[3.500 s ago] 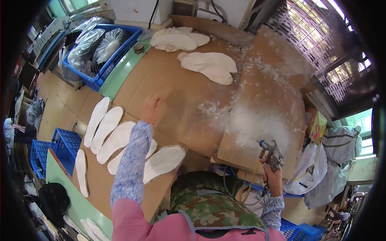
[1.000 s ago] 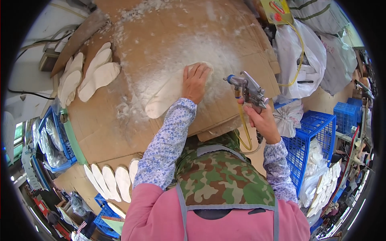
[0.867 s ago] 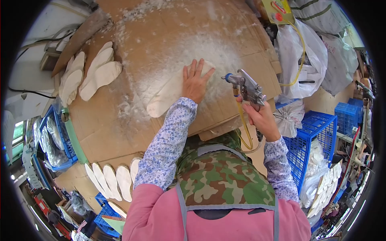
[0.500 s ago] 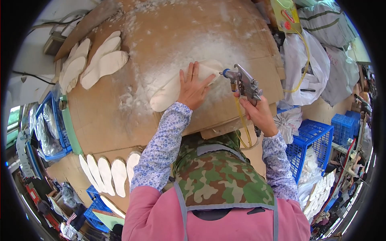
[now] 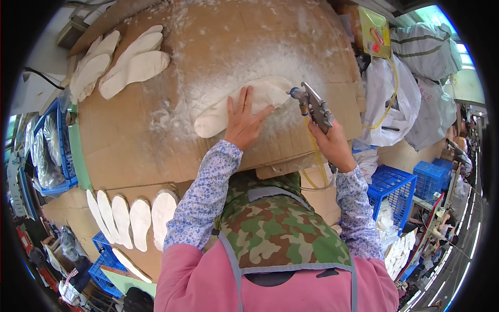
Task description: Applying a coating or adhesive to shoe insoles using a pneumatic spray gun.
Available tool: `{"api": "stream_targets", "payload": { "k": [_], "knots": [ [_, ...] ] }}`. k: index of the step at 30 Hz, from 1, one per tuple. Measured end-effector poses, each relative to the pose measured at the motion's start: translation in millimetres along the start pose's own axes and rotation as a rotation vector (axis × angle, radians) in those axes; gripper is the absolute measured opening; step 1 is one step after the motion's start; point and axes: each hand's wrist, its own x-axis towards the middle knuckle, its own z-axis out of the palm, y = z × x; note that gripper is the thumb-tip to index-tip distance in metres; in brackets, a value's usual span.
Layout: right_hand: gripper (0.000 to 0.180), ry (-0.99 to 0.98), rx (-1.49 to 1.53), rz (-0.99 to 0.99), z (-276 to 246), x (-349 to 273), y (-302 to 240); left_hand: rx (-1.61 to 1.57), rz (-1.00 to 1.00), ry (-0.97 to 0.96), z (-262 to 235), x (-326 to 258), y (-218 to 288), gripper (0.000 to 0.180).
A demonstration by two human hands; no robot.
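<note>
Head view: I have the left hand (image 5: 244, 122) flat, fingers spread open, pressing on the white insole (image 5: 236, 104), which lies on the cardboard work surface (image 5: 130, 140) in the middle of the white-dusted patch. The right hand (image 5: 332, 145) is closed around the handle of the spray gun (image 5: 312, 106); nozzle sits just beside the insole's right end, pointing at it. Yellow hose (image 5: 314, 156) hangs from the gun down past the wrist.

Procedure notes, my judgement:
- Keep the L palm toward the near half of the insole so the fingers stay out of the spray line; they look close to the nozzle now.
- Hold the gun level w/ the surface and sweep along the insole's length, not across.
- Let the hose hang free; a snag on the cardboard edge could jerk the aim.

Other insoles (image 5: 130, 67) lie well apart at upper L; 1 row (image 5: 135, 221) sits along the near edge. No 2nd view supplied.
</note>
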Motion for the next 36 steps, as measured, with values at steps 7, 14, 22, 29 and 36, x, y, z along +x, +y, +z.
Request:
{"api": "stream_targets", "payload": {
  "k": [7, 14, 22, 29, 36],
  "knots": [
    [0.021, 0.054, -0.064, 0.025, -7, 2, 0, -0.013, -0.003, 0.037, -4, -8, 0, 0.045],
    [0.021, -0.038, -0.043, 0.102, 4, -4, -6, -0.006, -0.022, 0.045, -6, -21, -7, 0.05],
    [0.02, -0.076, 0.005, -0.029, 28, -7, -12, -0.006, -0.065, 0.033, -11, -34, -11, 0.049],
    [0.02, 0.056, 0.035, 0.062, 13, 12, 11, -0.023, -0.052, 0.065, -21, -50, -18, 0.046],
    [0.019, 0.007, 0.041, 0.039, 25, 7, 5, 0.036, -0.132, 0.058, -32, -75, -30, 0.051]
  ]
}}
